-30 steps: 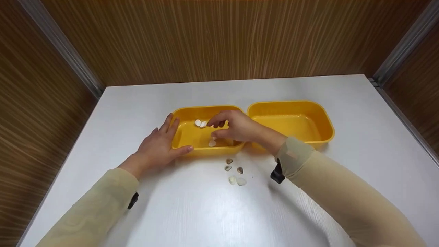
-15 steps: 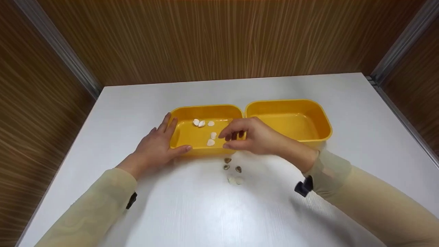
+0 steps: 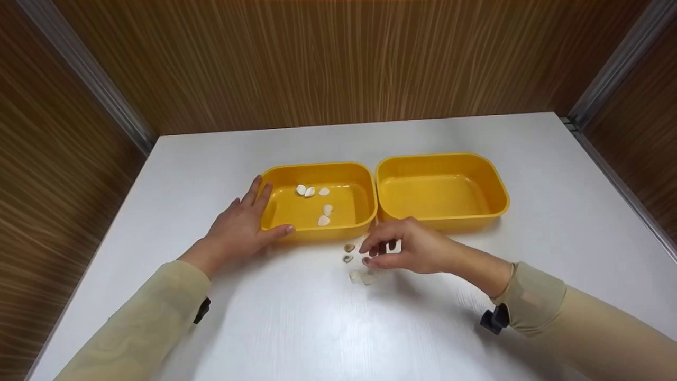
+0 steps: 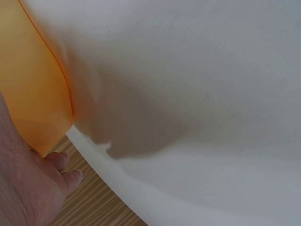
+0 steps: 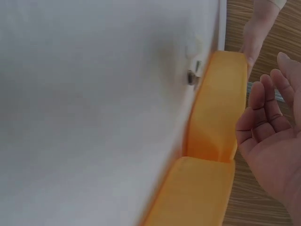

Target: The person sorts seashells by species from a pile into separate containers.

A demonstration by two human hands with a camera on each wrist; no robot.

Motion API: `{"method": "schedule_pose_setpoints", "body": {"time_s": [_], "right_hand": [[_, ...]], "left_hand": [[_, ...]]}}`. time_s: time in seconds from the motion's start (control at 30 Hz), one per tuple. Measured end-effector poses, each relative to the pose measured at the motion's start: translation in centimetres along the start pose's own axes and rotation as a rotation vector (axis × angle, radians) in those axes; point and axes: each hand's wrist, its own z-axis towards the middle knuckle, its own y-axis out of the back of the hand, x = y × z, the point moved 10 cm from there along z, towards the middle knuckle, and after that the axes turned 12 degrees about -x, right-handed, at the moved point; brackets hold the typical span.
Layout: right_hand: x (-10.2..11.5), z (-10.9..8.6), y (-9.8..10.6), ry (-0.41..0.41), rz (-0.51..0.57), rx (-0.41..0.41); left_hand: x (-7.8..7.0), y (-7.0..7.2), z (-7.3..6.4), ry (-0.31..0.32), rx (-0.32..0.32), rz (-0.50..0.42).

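Wood-grain wall point(image 3: 349, 63) fills the top of the head view; white table point(image 3: 264, 328) below it. Tan right sleeve point(image 3: 592, 312) in from lower right, tan left sleeve point(image 3: 140, 323) from lower left. Right tray point(image 3: 433, 196), yellow, right of centre; left tray point(image 3: 285, 212), also yellow, just left of it, ends close together.

Left hand point(image 3: 235, 227) at left tray's left end, fingers fairly straight and spread, touching the rim, thumb along the near edge. Right hand point(image 3: 415, 246) just below the trays, centre of frame, fingers bent, narrow gap between thumb and index tips, gap facing left. Nothing clearly held; in the right wrist view its fingers are loosely bent. Small dark spot at the thumb tip, can't tell if it's a shell.

Dark wrist piece point(image 3: 495, 318) at right cuff, another at left cuff.

Five white shells point(image 3: 323, 220) in left tray: three toward the back, two near the front edge. Two pale shells point(image 3: 368, 278) on the table, lower left of the right thumb. Two brown shells point(image 3: 347, 259), smallest, on the table just left of the right fingertips, apart from them.
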Motion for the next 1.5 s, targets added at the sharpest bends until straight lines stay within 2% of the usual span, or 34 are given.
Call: {"method": "schedule_pose_setpoints", "body": {"time_s": [0.17,0.37,0.57,0.7,1.13,1.37,1.5], "right_hand": [[-2.3,-1.3,-0.6,-0.089,-0.011,0.009],[-4.0,-2.3,-1.8,-0.121,0.021,0.033],[-5.2,-2.6,-2.5,-0.174,0.099,0.042],[-5.4,-2.7,-2.8,-0.195,0.121,0.057],[-5.2,-2.8,-3.4,-0.162,0.066,0.065],[-5.3,-2.8,-3.4,-0.200,0.029,0.082],[-5.3,-2.8,-3.6,-0.195,0.009,0.090]], "left_hand": [[0.1,0.0,0.2,-0.004,-0.005,0.001],[0.0,0.3,0.2,-0.037,-0.018,-0.005],[0.1,0.1,0.3,-0.028,-0.014,0.003],[0.2,0.0,0.3,-0.023,-0.008,0.010],[0.1,0.1,0.2,-0.020,-0.007,0.008],[0.1,0.1,0.3,-0.023,-0.013,0.018],[0.2,0.0,0.3,-0.018,-0.008,0.023]]}}
